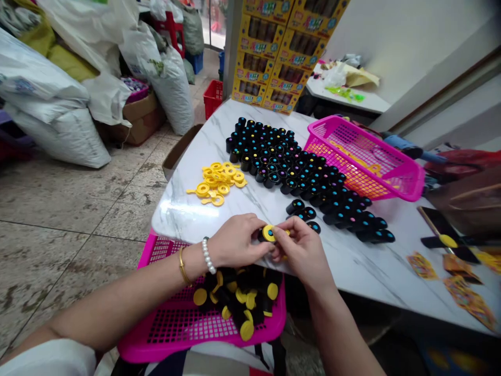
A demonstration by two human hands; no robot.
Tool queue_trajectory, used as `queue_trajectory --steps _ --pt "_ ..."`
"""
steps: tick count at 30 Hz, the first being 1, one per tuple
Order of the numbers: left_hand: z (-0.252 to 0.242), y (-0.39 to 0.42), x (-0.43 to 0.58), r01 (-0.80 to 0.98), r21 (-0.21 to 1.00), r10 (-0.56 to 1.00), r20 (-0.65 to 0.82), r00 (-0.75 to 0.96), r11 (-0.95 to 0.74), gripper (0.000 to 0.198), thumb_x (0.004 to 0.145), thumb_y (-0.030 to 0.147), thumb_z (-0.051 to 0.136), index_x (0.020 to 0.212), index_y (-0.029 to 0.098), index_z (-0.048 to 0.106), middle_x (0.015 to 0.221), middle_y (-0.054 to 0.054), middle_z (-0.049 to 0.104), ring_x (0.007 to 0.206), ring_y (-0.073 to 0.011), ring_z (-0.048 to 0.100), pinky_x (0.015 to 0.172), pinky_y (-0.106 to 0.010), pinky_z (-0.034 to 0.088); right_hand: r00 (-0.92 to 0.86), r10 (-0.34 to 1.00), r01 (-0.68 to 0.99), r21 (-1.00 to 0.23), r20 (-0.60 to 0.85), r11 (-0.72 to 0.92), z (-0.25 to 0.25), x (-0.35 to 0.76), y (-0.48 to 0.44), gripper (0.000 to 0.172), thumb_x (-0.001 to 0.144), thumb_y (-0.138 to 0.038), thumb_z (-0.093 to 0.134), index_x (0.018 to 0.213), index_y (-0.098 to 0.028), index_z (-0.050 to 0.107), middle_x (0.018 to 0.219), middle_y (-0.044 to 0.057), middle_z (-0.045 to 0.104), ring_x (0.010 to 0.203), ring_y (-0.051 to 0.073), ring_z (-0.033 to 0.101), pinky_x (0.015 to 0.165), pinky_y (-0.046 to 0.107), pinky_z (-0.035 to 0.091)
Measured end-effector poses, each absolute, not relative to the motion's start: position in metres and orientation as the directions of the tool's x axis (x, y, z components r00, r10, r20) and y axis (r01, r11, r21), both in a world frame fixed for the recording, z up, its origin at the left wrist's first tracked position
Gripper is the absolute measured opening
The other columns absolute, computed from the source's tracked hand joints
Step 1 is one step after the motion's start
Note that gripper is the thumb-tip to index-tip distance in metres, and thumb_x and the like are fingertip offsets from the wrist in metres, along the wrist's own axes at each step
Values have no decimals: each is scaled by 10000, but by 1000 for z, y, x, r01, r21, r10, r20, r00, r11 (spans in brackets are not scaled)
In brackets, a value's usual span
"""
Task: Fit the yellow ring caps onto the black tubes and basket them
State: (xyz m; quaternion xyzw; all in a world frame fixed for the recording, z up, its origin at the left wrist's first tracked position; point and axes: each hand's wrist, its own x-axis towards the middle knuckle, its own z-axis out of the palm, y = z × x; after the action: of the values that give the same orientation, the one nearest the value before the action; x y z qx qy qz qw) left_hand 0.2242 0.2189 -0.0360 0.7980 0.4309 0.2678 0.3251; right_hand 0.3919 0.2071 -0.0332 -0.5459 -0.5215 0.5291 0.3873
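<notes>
Over the near table edge, my left hand (238,241) is closed round a small black tube, mostly hidden by the fingers. A yellow ring cap (268,233) sits on the tube's end, with a blue dot showing in its middle. My right hand (303,248) pinches this cap between thumb and fingers. Just beyond the hands lie a few loose black tubes (305,213). Many more black tubes (274,151) stand in a tight block, with blue, yellow and purple dots on their ends. To the left is a pile of yellow ring caps (223,180).
Below my forearms, a pink basket (188,326) holds black tubes with yellow caps. Another pink basket (407,183) with yellow pieces stands at the right back. Stacked yellow boxes (270,57) rise at the far edge. A phone (438,224) and wrappers (422,265) lie right.
</notes>
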Motion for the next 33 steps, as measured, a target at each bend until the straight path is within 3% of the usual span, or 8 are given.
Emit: queue_trajectory --steps 4,8,11,14,16,24,29,33 --pt "-31 228 222 402 877 860 26 509 -264 372 926 386 412 851 155 693 680 -2 641 632 -117 544 602 -213 393 -112 975 149 -973 -192 -175 -34 390 206 249 822 -391 638 812 -191 490 447 -55 581 366 104 553 384 178 449" --pt "-34 232 224 391 893 856 -13 516 -222 384 929 355 410 805 158 715 656 9 646 648 -122 566 627 -214 413 -47 986 134 -979 -163 -155 -35 387 205 268 806 -389 652 873 -209 465 486 -87 551 359 103 546 362 179 443" --pt "-39 226 225 401 864 879 90 469 -303 355 943 331 396 902 168 708 717 -3 652 689 -130 575 668 -230 428 2 986 162 -973 -165 -163 -36 385 203 287 795 -404 657 892 -214 464 521 -96 515 340 83 493 322 163 393" --pt "-45 217 227 405 812 874 239 424 -419 330 878 373 547 1118 159 624 866 -37 651 763 -152 579 722 -258 446 27 993 235 -965 -116 -119 -39 386 202 256 805 -399 651 851 -203 494 577 -74 513 377 54 448 334 143 340" --pt "-50 213 227 412 784 863 296 410 -465 373 848 363 602 1158 155 584 920 -52 632 810 -164 575 754 -272 453 20 998 283 -957 -60 -63 -40 389 200 239 813 -391 649 843 -197 513 622 -51 538 434 59 466 376 148 357" --pt "-54 210 229 485 736 866 287 408 -472 287 879 310 563 1129 173 591 884 -31 561 780 -153 539 717 -269 439 -47 999 272 -962 -20 -7 -29 408 194 206 903 -368 533 1025 -202 531 765 12 640 567 112 576 542 228 492" --pt "-46 213 228 470 757 862 239 448 -454 199 876 296 569 1028 180 628 769 0 545 711 -139 509 655 -247 396 -202 971 117 -987 -130 -108 -30 413 208 188 852 -356 619 908 -191 549 635 -19 611 492 93 536 428 175 431" --pt "-45 214 227 480 758 861 208 464 -441 116 864 273 585 922 185 633 716 14 524 679 -132 496 626 -238 368 -361 904 -10 -969 -228 -248 -30 413 221 184 883 -369 559 914 -189 535 572 -44 584 393 69 468 349 151 359"
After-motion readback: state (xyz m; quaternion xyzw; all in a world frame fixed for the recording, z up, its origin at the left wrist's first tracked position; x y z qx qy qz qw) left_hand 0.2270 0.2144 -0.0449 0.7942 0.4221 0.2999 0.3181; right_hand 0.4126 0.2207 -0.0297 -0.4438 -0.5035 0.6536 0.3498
